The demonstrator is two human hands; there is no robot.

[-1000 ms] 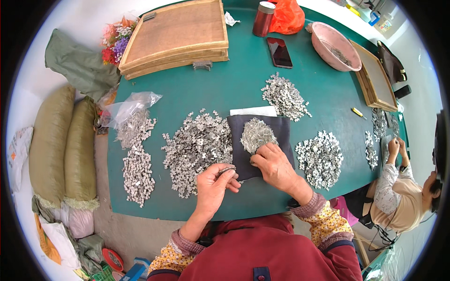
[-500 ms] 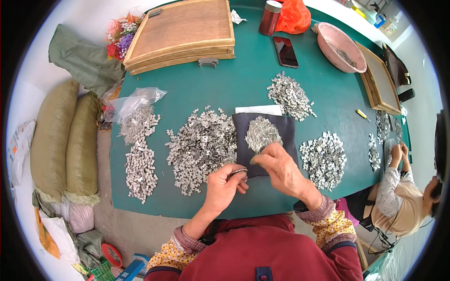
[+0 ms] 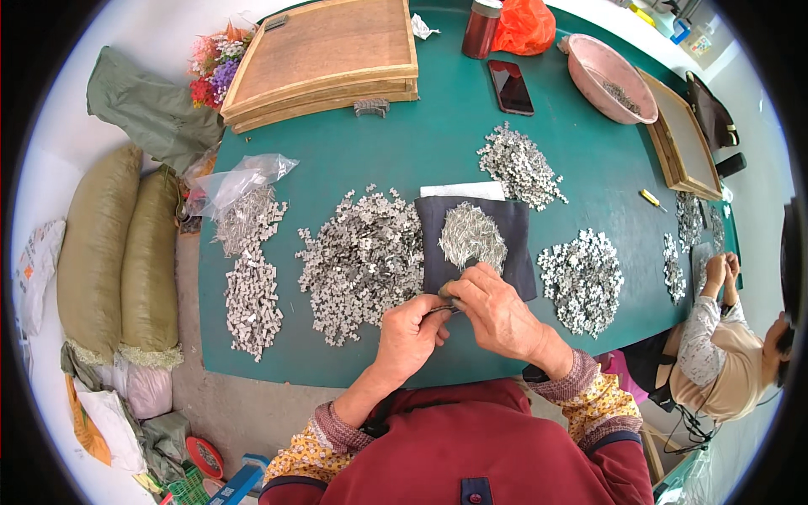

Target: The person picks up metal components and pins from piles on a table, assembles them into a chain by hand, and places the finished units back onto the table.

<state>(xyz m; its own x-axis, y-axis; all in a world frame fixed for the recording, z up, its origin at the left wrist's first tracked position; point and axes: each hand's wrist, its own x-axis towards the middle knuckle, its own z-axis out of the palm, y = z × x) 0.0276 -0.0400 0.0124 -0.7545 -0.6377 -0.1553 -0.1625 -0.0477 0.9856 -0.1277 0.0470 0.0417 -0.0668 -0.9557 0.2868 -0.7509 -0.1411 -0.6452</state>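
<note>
Both hands meet at the near edge of the dark cloth [image 3: 438,261]: the left hand [image 3: 410,337] and the right hand [image 3: 497,310] press their fingertips together around a small metal piece [image 3: 446,296], which lies between them, its long axis seemingly running from one hand to the other, though it is too small to be sure. Just beyond the right fingers a heap of thin silvery pins [image 3: 471,236] sits on the cloth, nearer that hand, while the big pile of metal clips [image 3: 362,261] lies just beyond the left fingers. Far past the fingers a pink basin [image 3: 589,67] holds a few more metal bits.
</note>
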